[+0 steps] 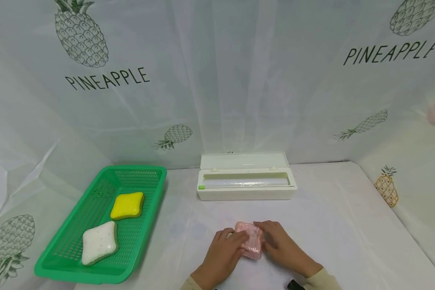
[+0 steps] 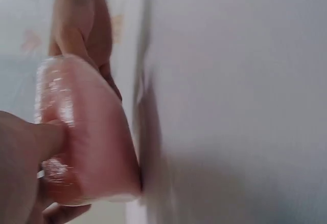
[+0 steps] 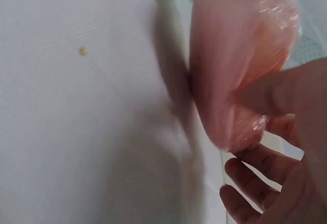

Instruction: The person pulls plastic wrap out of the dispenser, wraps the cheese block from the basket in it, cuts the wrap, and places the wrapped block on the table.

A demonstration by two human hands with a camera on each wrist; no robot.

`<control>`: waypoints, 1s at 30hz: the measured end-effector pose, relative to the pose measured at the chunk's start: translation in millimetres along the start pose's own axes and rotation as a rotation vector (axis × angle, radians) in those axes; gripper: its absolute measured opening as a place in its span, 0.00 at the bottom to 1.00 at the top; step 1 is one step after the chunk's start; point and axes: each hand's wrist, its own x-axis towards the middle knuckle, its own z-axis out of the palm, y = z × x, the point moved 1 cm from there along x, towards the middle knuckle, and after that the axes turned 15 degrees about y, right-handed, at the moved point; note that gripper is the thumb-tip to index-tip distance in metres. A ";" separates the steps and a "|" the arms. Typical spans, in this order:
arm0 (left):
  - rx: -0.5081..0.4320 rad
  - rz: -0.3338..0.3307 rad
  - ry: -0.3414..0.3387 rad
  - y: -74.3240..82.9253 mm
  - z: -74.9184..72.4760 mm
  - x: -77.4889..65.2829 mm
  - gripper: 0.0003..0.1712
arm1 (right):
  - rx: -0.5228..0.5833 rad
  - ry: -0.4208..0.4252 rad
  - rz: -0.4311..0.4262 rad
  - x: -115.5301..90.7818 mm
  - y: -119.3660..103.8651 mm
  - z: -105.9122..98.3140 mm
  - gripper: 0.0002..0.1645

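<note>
A pink block (image 1: 253, 245), pillow-shaped and wrapped in shiny clear film, is between both hands just over the white table. On its left side, my left hand (image 1: 222, 254) grips it, and the left wrist view shows the thumb pressed into the wrapped face (image 2: 92, 137). My right hand (image 1: 285, 249) pinches the opposite edge. In the right wrist view its thumb lies against the film on the block (image 3: 219, 65), a fingertip touches the lower end and other fingers are spread. What the block is made of cannot be told.
Behind the hands stands a white cling film dispenser (image 1: 246, 195), lid raised, with a film roll (image 1: 244, 183) inside. To the left, a green basket (image 1: 130, 266) contains a yellow block (image 1: 127, 205) and a white block (image 1: 99, 243). Pineapple-printed sheeting (image 1: 232, 100) encloses the table (image 1: 330, 209).
</note>
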 end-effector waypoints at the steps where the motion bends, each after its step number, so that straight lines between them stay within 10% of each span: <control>1: -0.075 -0.028 0.028 -0.7 -0.4 -0.3 0.21 | 0.011 0.002 0.023 -0.5 -0.1 -3.0 0.34; 6: -0.398 -0.177 0.090 -2.6 -1.8 1.1 0.19 | 0.066 0.002 0.199 0.7 -3.9 -16.4 0.27; 12: -0.716 -0.508 -0.022 -5.3 -0.4 5.4 0.18 | 0.055 0.038 0.350 9.8 -8.2 -18.0 0.16; 22: -0.442 -0.458 0.168 -11.7 7.3 1.3 0.28 | -0.086 0.062 0.373 11.4 -4.4 0.0 0.13; 30: -0.298 -0.423 0.030 -16.2 5.3 -6.8 0.26 | -0.148 0.036 0.150 0.0 -10.1 4.0 0.34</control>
